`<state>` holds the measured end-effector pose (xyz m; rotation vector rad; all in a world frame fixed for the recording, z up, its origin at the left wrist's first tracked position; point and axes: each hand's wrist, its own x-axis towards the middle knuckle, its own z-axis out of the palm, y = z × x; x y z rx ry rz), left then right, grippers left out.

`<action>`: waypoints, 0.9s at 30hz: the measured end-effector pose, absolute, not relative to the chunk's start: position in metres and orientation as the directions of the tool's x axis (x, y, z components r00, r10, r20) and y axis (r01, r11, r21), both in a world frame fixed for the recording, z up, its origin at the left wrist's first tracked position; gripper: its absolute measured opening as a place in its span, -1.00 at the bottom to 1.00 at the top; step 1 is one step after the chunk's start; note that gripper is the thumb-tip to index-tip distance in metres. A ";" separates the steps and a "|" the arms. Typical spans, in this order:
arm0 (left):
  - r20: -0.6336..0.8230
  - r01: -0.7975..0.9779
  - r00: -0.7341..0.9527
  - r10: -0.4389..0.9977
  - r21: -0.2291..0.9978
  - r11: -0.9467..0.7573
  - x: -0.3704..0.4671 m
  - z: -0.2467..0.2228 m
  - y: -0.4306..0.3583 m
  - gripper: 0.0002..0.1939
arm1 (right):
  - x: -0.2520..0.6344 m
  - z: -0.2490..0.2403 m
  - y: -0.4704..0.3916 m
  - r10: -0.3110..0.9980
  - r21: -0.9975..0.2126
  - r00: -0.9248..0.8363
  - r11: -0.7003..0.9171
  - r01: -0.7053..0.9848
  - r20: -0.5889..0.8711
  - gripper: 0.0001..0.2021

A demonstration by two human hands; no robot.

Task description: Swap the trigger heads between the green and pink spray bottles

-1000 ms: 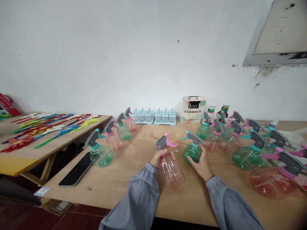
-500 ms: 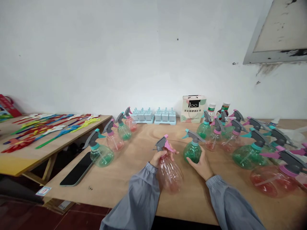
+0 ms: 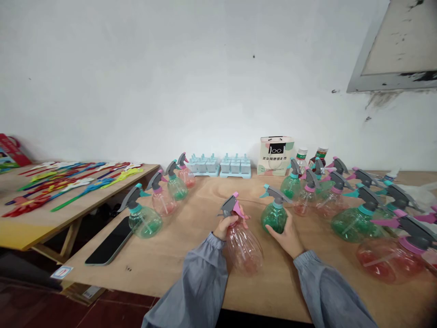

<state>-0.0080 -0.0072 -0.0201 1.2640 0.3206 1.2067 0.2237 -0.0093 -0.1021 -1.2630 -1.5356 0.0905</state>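
Observation:
A clear pink spray bottle [image 3: 245, 250] with a grey and pink spray head is tilted in my left hand [image 3: 227, 225], whose fingers wrap round its neck. To the right, my right hand [image 3: 288, 234] grips a green spray bottle [image 3: 274, 218] from its right side, thumb across the front. This one has a grey and turquoise head and stands upright on the wooden table [image 3: 205, 205]. Left of both hands, green and pink spray bottles stand in a slanting row, the nearest a green one [image 3: 146, 222]. Several more, such as a large pink bottle [image 3: 385, 259], crowd the right side.
A black phone [image 3: 111, 241] lies at the table's left edge. Light-blue moulds [image 3: 235, 167] and a paper bag [image 3: 275, 157] stand by the wall. Colourful flower-shaped items [image 3: 68, 184] cover a second table [image 3: 51, 223] on the left.
The pink bottle in my left hand has tilted slightly, its base shifting a little to the right. The fingers behind its spray head have moved slightly. My right hand looks the same.

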 end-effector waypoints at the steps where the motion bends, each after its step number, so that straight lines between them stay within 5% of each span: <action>1: 0.403 -0.501 0.411 0.818 0.849 -0.167 -0.007 -0.019 -0.009 -0.57 | 0.224 -0.102 -0.009 0.730 -0.629 0.159 0.431 0.647 0.664 -0.15; 6: 0.339 -0.404 0.386 0.858 0.898 -0.172 -0.005 -0.015 -0.013 -0.33 | 0.224 -0.103 -0.009 0.726 -0.640 0.171 0.438 0.632 0.666 -0.14; 14: 0.441 -0.279 0.332 0.834 0.891 -0.359 -0.018 -0.018 -0.008 -0.53 | 0.225 -0.102 -0.010 0.740 -0.630 0.168 0.404 0.663 0.651 -0.13; 20: 0.520 0.023 0.083 0.850 0.852 -0.524 -0.052 0.008 -0.006 -0.67 | 0.226 -0.102 -0.010 0.747 -0.609 0.151 0.387 0.692 0.647 -0.13; 27: 0.509 0.284 -0.212 0.834 0.849 -0.445 -0.091 0.002 0.017 -0.56 | 0.227 -0.103 -0.010 0.763 -0.627 0.156 0.377 0.682 0.628 -0.12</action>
